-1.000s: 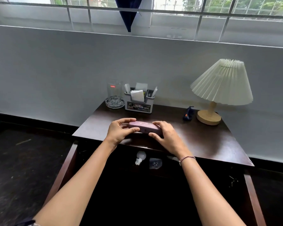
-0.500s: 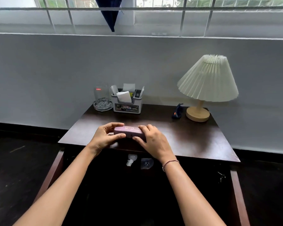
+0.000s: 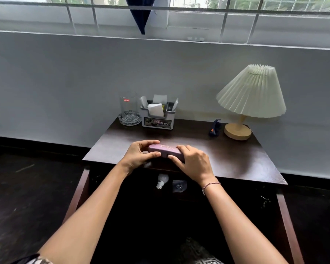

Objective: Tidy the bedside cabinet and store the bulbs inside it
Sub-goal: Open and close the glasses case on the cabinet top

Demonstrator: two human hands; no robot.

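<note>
Nearest to the camera, two bare forearms reach forward over the open bedside cabinet, whose two doors stand swung out to each side. Inside the dark compartment, just under the front edge of the top, a white bulb lies on its side. Close to its right is a clear glassy thing, too dim to name.

Above them, at the front of the top, both hands hold a purple case that lies lengthwise. The left hand grips its left end, with the fingers curled over the back and the thumb pressed on the front. The right hand, with a thin bracelet on the wrist, is curled round the right end.

At the back left, a drinking glass stands in a glass ashtray, just beside a grey organiser box holding papers. At the back right stands a lamp with a pleated shade, and a small dark blue object lies near its wooden base. Behind is a pale wall and a barred window.
</note>
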